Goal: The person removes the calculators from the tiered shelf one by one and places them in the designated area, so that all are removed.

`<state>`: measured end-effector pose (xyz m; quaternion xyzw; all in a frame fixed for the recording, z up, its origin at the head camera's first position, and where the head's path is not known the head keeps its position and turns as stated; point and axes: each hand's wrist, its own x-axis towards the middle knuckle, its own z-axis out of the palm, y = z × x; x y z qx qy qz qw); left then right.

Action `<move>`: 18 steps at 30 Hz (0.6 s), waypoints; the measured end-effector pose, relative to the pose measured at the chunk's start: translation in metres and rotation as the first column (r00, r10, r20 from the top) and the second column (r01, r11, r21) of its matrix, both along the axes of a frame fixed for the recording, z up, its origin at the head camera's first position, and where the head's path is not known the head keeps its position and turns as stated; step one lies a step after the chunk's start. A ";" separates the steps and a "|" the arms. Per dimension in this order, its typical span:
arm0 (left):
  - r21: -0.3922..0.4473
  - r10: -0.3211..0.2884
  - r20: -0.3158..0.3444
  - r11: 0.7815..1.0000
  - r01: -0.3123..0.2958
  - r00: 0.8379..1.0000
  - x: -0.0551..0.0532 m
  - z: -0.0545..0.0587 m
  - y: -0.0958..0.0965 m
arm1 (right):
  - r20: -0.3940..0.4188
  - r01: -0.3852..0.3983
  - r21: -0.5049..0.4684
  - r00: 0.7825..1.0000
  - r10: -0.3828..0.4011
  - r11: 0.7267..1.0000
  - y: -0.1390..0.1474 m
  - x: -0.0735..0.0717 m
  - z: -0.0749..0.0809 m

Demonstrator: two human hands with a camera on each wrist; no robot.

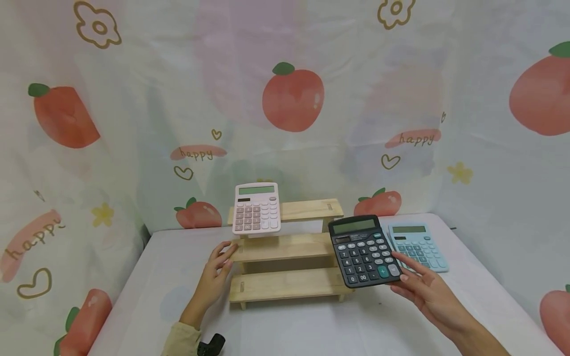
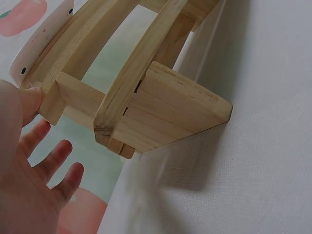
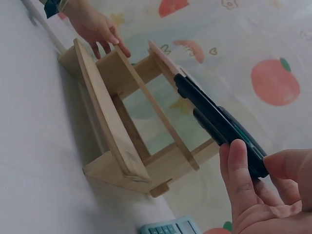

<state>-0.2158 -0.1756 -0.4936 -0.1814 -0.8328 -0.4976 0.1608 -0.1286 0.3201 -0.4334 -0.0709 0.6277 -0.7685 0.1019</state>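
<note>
R hand point(image 1: 429, 291) clamped on blk calc point(image 1: 364, 253), 3 o'clock of rack point(image 1: 289, 287)
L hand point(image 1: 215, 272) pinches rack, 9 o'clock; pink calc point(image 1: 257, 208) at 11; blue calc point(image 1: 420, 247) at 3.

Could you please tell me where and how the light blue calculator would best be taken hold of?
Probably by its right long edge, coming from the right and pinching front to back: the light blue calculator is a slim slab, keys up, with that edge unobstructed, while in the head view the black calculator and right hand crowd its left.
</note>
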 end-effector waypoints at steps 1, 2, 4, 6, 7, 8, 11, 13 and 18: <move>0.001 -0.001 0.001 1.000 0.001 1.000 0.000 0.000 0.000 | 0.005 0.000 -0.002 1.000 0.000 1.000 0.001 0.001 -0.001; 0.001 -0.002 0.000 1.000 0.002 1.000 0.000 0.000 0.000 | 0.013 0.004 -0.001 1.000 -0.004 1.000 0.003 0.002 -0.001; 0.001 -0.001 0.000 1.000 0.001 1.000 0.000 -0.001 0.000 | 0.035 0.018 0.004 0.999 -0.018 1.000 0.005 0.003 -0.002; 0.005 -0.001 0.002 1.000 0.001 1.000 0.000 -0.001 0.000 | 0.062 0.040 0.017 0.997 -0.041 0.999 0.008 0.005 -0.003; 0.006 -0.002 0.001 1.000 0.002 1.000 0.000 -0.001 0.000 | 0.076 0.050 0.026 0.996 -0.052 0.998 0.010 0.006 -0.004; 0.008 -0.002 0.002 1.000 0.002 1.000 0.000 -0.001 0.000 | 0.087 0.061 0.035 0.994 -0.064 0.998 0.011 0.008 -0.004; 0.013 -0.004 0.002 1.000 0.004 1.000 0.000 -0.001 0.000 | 0.116 0.073 0.041 0.990 -0.077 0.996 0.017 0.010 -0.008; 0.014 -0.004 0.004 1.000 0.004 1.000 0.000 -0.001 0.000 | 0.123 0.069 0.040 0.990 -0.074 0.997 0.022 0.012 -0.011; 0.016 -0.001 0.008 1.000 0.000 1.000 0.001 0.000 0.000 | 0.111 0.028 -0.003 0.993 -0.028 1.000 0.032 0.016 -0.018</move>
